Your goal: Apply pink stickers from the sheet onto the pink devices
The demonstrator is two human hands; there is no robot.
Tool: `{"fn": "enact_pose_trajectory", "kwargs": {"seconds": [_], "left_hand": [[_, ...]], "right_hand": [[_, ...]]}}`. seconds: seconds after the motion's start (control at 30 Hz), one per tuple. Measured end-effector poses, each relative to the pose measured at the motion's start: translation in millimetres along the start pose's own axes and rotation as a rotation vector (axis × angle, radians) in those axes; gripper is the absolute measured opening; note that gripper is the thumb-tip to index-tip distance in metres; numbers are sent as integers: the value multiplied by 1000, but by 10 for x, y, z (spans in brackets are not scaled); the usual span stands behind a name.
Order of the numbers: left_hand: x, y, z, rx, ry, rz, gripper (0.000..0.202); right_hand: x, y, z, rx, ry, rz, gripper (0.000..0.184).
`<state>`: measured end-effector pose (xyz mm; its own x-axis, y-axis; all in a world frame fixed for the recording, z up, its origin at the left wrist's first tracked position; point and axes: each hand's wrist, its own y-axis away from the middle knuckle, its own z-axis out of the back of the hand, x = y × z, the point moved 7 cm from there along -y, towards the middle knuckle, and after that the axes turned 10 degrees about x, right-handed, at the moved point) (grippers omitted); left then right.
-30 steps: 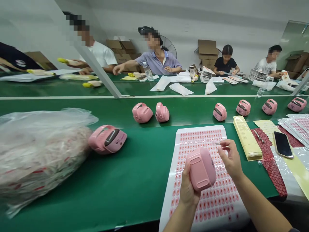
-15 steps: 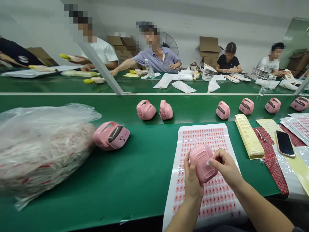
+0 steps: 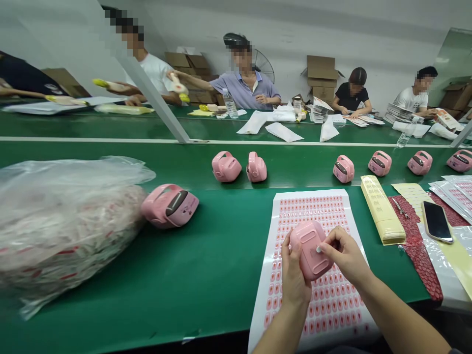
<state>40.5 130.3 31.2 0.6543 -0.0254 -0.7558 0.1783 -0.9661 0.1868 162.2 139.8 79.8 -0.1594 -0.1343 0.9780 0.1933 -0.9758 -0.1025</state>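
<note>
My left hand (image 3: 295, 275) is wrapped round the side of a pink plastic device (image 3: 309, 241), its flat underside with two long raised feet turned up to me. Against that underside, my right hand (image 3: 344, 255) pinches a small white sticker (image 3: 319, 249) between thumb and forefinger. Whether the sticker's edge is stuck down, I cannot tell. Below both hands lies a white sheet of pink stickers (image 3: 275, 263), laid out in rows. Another pink device with a carry handle and dark window (image 3: 173, 206) stands to the left.
A big clear plastic bag (image 3: 66, 231) fills the left side. Several pink devices (image 3: 342, 169) line the far strip of the green table (image 3: 206, 275). To the right are a folded yellow label stack (image 3: 383, 211), tweezers (image 3: 400, 207) and a phone (image 3: 437, 221). Co-workers (image 3: 247, 88) sit opposite.
My hands and the device stay nearly in place, the white sticker still at the underside. Across the table, a co-worker in a purple shirt has lifted a yellow-tipped item off the table.
</note>
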Motion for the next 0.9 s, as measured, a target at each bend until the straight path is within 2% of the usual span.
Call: {"fn": "enact_pose_trajectory", "kwargs": {"seconds": [0.13, 0.27, 0.37, 0.43, 0.5, 0.57, 0.63, 0.77, 0.9], "left_hand": [[12, 5, 4, 11, 3, 17, 59], [31, 11, 36, -17, -3, -3, 57], [39, -8, 8, 7, 33, -8, 50], [64, -35, 2, 17, 102, 47, 44], [118, -63, 43, -1, 192, 143, 38], [195, -79, 131, -25, 270, 241, 35], [292, -84, 223, 2, 324, 318, 38], [501, -60, 333, 158, 405, 412, 52], [564, -98, 379, 234, 468, 381, 56]], "right_hand": [[126, 47, -2, -90, 250, 178, 16], [369, 230, -91, -255, 621, 501, 15], [492, 391, -142, -223, 703, 684, 12], [479, 454, -44, -189, 635, 665, 14], [367, 511, 134, -193, 561, 569, 25], [149, 602, 303, -190, 529, 450, 35], [-144, 747, 403, -150, 551, 331, 41], [-664, 1159, 404, -49, 628, 226, 53], [-861, 1443, 312, -65, 673, 269, 56]]}}
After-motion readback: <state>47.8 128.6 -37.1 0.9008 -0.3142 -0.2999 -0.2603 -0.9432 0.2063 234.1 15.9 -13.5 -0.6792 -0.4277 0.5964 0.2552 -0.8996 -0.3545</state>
